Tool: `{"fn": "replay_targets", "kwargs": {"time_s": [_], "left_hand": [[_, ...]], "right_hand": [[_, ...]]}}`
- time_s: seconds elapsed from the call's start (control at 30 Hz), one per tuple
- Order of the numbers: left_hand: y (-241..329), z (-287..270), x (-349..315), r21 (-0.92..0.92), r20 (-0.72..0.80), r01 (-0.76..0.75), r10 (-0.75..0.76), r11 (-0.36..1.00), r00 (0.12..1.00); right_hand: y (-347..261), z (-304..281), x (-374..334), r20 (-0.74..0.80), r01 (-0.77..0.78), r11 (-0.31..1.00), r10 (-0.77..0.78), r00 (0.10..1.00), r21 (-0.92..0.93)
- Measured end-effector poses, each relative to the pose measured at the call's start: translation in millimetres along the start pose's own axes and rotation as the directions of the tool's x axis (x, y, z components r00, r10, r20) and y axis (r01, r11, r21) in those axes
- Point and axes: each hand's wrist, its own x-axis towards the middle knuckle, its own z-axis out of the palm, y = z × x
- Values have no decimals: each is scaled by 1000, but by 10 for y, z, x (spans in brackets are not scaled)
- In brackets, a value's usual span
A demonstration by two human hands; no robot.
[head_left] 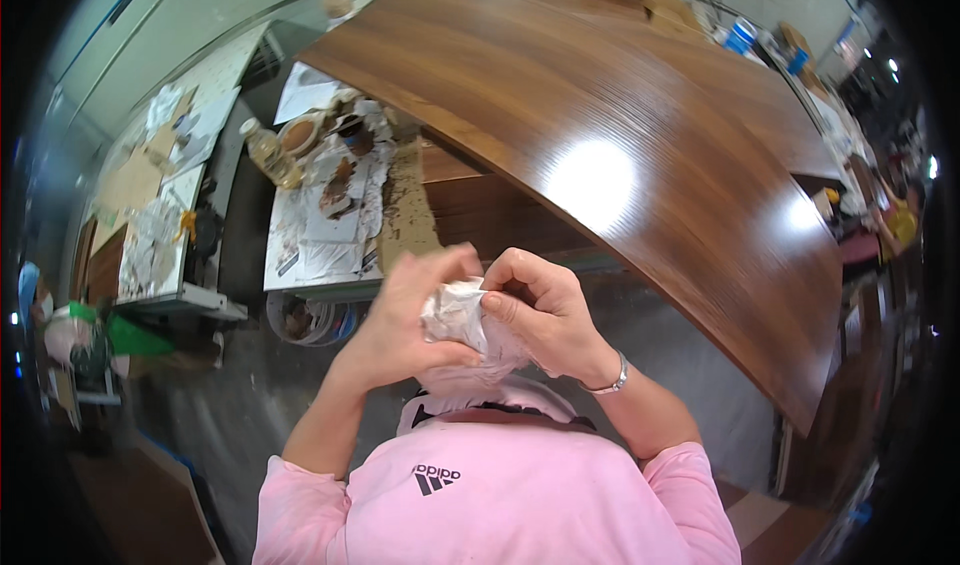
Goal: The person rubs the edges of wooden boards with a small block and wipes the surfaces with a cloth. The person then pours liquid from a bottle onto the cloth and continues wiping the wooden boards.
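Note:
A crumpled white rag or tissue is bunched between my two hands, in front of my chest. My left hand curls around its left side, with the thumb beneath and the fingers somewhat smeared by motion. From the other side, my right hand pinches an edge of it between thumb and bent fingers. Beyond my hands lies a large glossy brown wood-grain panel, with its near edge running diagonally down to the right. Neither hand touches the panel.
Left of the panel, a bench covered in stained papers holds a clear bottle, a round tub and a dark cup. A plastic bucket stands below. Another cluttered table is farther left. A blue-and-white container sits behind the panel.

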Motion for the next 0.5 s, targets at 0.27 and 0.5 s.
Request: {"fn": "replay_targets", "kwargs": {"time_s": [0.27, 0.5], "left_hand": [[-676, 150, -614, -927, 59, 211, -434, 309, 899], [-1578, -593, -915, -961, -158, 9, -579, 276, 800]], "right_hand": [[530, 524, 516, 41, -151, 980, 147, 988, 132], [1060, 1685, 1651, -30, -192, 962, 190, 981, -192]]}}
